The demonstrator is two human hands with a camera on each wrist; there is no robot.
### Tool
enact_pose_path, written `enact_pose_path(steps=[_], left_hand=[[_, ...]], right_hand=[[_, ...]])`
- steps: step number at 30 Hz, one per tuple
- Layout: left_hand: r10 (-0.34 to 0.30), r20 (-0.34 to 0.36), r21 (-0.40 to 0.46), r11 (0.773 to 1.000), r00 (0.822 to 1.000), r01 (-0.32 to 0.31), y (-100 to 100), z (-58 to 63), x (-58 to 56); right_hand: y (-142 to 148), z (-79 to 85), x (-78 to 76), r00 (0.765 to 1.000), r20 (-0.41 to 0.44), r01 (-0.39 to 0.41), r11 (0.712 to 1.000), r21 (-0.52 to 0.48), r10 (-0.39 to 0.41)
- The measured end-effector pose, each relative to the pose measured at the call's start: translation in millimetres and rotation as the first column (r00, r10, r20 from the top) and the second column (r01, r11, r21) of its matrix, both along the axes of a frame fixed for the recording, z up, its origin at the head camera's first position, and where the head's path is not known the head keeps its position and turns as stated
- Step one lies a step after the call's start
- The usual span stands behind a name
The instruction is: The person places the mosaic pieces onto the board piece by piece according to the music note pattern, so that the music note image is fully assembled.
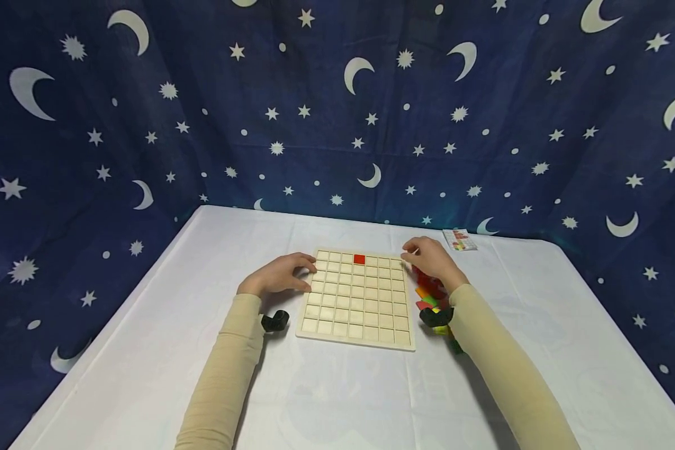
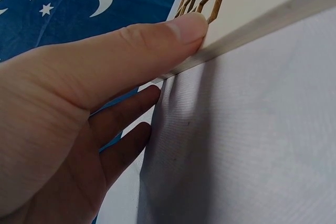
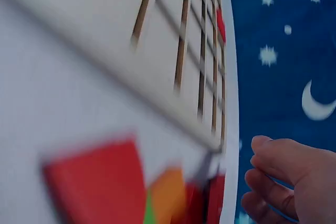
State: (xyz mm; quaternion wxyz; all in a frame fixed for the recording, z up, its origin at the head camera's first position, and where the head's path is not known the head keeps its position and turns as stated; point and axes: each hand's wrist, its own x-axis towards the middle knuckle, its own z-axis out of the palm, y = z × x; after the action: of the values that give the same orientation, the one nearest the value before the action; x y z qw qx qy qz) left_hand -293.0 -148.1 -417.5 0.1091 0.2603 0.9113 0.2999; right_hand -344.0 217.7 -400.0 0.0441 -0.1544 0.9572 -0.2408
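Observation:
A pale wooden grid board (image 1: 349,300) lies on the table with one red square tile (image 1: 359,259) seated in its far row. My left hand (image 1: 278,274) is at the board's left edge, the thumb touching the rim in the left wrist view and the other fingers extended beside it. Close to the far right corner, my right hand (image 1: 430,257) hovers with loosely bent fingers, and nothing shows between them. Beneath it and the forearm lies a pile of coloured tiles (image 1: 425,304) in red, orange, green and yellow, partly hidden by the arm.
A small printed card (image 1: 460,240) with coloured blocks lies near the table's far edge, beyond the right hand. The white-covered table (image 1: 343,400) meets a dark blue curtain (image 1: 315,156) with moons and stars at the back. Black wrist cameras sit under both wrists.

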Motion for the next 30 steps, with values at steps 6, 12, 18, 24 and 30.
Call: enact_pose_path(steps=[6, 12, 18, 24, 30], left_hand=[[0.007, 0.001, 0.0, 1.0, 1.0, -0.007, 0, -0.9, -0.3], [0.012, 0.001, 0.003, 1.0, 1.0, -0.012, -1, -2.4, -1.1], [0.017, 0.005, 0.004, 1.0, 1.0, -0.017, -1, -2.6, -2.1], [0.013, 0.004, 0.012, 1.0, 1.0, -0.013, -1, -0.7, -1.7], [0.01, 0.007, 0.016, 1.0, 1.0, -0.01, -2, -1.3, -1.8]], right_hand=[[31, -2.6, 0.8, 0.994, 0.061, 0.082, 0.994, 0.072, -0.087], [42, -7.0, 1.4, 0.977, 0.135, 0.154, 0.985, 0.083, -0.165], [44, -11.7, -1.2, 0.965, 0.173, 0.189, 0.979, 0.071, -0.199], [45, -13.1, -3.2, 0.977, 0.14, 0.152, 0.986, 0.063, -0.16], [45, -12.6, -3.9, 0.972, 0.141, 0.184, 0.982, 0.047, -0.189]])
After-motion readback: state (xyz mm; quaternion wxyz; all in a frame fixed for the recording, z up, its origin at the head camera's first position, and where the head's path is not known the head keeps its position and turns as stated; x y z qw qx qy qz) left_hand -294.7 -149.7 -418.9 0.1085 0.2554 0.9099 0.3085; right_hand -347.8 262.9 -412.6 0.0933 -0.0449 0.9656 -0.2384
